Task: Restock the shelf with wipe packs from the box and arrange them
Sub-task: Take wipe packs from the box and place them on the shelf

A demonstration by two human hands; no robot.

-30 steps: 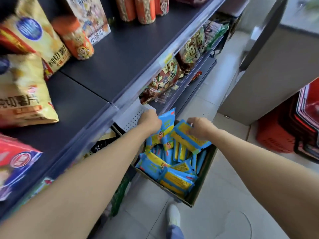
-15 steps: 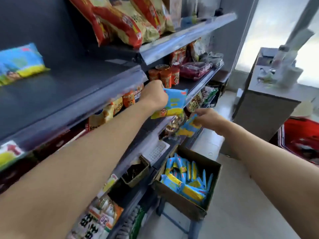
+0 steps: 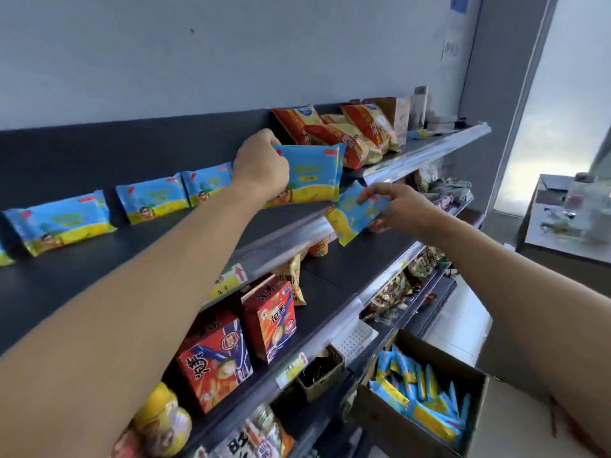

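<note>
Blue wipe packs (image 3: 59, 223), four shelved, left hand (image 3: 261, 166) one, right hand (image 3: 400, 206) one

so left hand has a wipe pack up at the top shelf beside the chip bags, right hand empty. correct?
Not quite: the right hand is not empty. In the head view its fingers pinch a second wipe pack near the top shelf's front edge. The rest is right: the left hand grips a wipe pack at the top shelf, beside the chip bags.

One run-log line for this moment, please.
stage: placing | left hand: holds wipe pack at top shelf | right hand: pinches second pack | box: more packs inside
</note>
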